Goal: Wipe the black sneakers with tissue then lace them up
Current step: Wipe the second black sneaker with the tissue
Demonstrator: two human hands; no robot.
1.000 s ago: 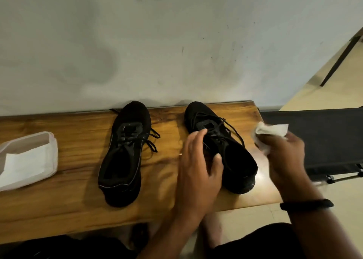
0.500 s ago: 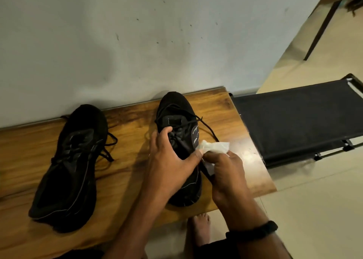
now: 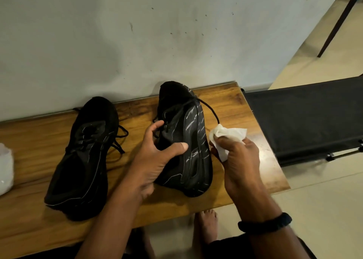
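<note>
Two black sneakers are on a wooden bench [image 3: 231, 101]. The right sneaker [image 3: 188, 141] is tipped onto its side, its sole edge turned toward the right. My left hand [image 3: 157, 156] grips its upper around the laces, thumb across the side. A loose lace curls off its toe end. My right hand [image 3: 237, 156] holds a crumpled white tissue [image 3: 225, 137] right beside the sole's edge. The left sneaker [image 3: 84, 156] lies flat and untouched, laces loose.
A white tissue pack [image 3: 5, 168] shows at the bench's left edge. A black fabric cot [image 3: 306, 117] adjoins the bench on the right. A wall runs close behind. A bare foot [image 3: 206, 225] rests on the tiled floor below the bench's front edge.
My left hand has tilted the right sneaker onto its side, showing the sole edge. The right hand with the tissue has shifted to the sole side. The view moved closer and left.
</note>
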